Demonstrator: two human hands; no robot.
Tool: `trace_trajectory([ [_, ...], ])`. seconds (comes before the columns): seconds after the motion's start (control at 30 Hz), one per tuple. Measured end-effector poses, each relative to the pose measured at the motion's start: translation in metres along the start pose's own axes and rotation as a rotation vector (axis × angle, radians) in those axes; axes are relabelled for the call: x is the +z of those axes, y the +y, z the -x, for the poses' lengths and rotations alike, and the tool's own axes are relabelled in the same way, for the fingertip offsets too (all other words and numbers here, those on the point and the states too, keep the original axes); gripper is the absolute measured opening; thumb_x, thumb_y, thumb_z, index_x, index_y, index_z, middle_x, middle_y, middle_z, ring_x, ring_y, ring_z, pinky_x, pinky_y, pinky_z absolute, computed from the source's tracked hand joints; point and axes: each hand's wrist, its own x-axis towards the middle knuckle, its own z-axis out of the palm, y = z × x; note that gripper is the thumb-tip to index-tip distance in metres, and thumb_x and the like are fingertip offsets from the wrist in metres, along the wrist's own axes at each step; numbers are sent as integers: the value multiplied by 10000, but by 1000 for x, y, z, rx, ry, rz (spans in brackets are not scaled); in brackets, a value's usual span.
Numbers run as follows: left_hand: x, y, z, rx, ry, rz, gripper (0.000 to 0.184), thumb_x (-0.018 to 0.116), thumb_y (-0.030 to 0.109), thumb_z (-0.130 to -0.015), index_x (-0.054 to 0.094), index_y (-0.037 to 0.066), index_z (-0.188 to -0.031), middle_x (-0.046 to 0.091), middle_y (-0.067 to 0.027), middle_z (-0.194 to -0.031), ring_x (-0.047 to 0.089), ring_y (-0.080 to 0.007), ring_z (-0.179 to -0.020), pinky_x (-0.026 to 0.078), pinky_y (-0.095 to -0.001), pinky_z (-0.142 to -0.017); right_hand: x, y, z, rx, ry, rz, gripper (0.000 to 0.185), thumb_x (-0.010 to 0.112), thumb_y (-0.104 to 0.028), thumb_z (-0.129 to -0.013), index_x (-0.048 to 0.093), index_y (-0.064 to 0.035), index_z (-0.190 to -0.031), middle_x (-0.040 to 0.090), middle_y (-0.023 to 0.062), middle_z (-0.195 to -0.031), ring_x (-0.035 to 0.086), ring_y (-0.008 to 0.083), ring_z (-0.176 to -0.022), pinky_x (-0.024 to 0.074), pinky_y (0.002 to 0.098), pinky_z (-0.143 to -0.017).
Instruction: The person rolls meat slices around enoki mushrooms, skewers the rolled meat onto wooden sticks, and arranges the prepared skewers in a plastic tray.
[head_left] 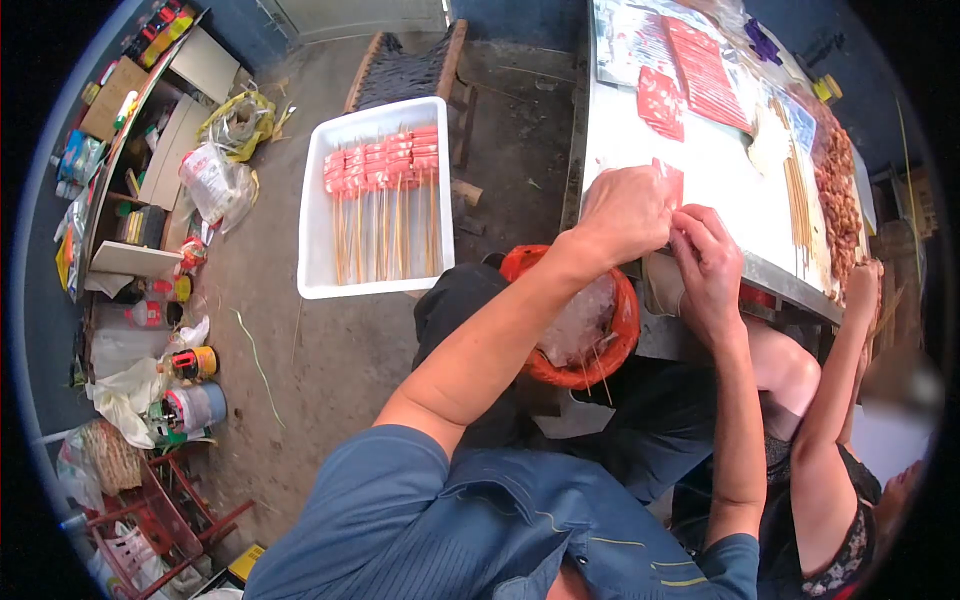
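My left hand (628, 212) is closed at the near edge of the white table (625, 135), its fingers curled around a pink meat slice (672, 180). Just to its right, my right hand (708, 262) is pinched with fingertips close to the left one; what it grips is too small to make out. Farther up the table lie a small stack of pink slices (660, 103) and a longer row of sliced meat (703, 75). Bare wooden skewers (795, 195) lie to the right. A white tray (312, 250) at the left holds several skewers threaded with pink meat (385, 165).
Below my hands stands a red-lined bucket (628, 335) with clear plastic and some sticks in it. A woven stool (410, 70) is beyond the tray. Another person's arm (825, 380) reaches toward a heap of dark red skewered pieces (838, 200). Cluttered shelves (150, 180) line the left wall.
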Motion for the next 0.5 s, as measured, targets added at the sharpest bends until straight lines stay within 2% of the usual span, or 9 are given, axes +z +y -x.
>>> trace_trajectory([
  [0.1,0,-3,0,48,62,84,134,613,162,-764,651,43,-813,646,-202,-809,631,-398,-786,496,-480,-706,3,3,-2,-1,4,-3,129,672,-47,-843,674,11,-957,654,136,-981,654,311,-868,525,370,-755],
  [0.17,-8,-3,2,127,-34,36,120,612,160,-783,643,56,-833,637,-181,-831,629,-381,-803,499,-469,-709,3,3,-3,25,-6,-2,126,667,-53,-850,678,9,-960,652,136,-979,654,310,-865,525,368,-755],
  [0.3,-4,-7,5,249,30,57,111,617,162,-783,632,56,-809,614,-161,-868,621,-366,-821,500,-459,-710,3,0,-4,132,-29,-48,130,659,-71,-866,688,-1,-970,649,133,-973,654,310,-863,525,364,-758],
  [0.47,0,-4,2,223,95,-80,110,615,153,-764,614,44,-778,577,-150,-884,601,-358,-819,492,-457,-703,8,1,1,41,101,-30,169,676,-66,-845,685,-34,-1010,666,123,-1043,676,303,-853,549,357,-737],
  [0.5,1,-4,2,236,96,-65,110,615,153,-764,614,44,-778,577,-150,-884,601,-358,-819,492,-457,-703,7,0,1,66,90,-66,179,687,-58,-825,681,-39,-1003,670,113,-1009,675,299,-838,548,351,-721],
])
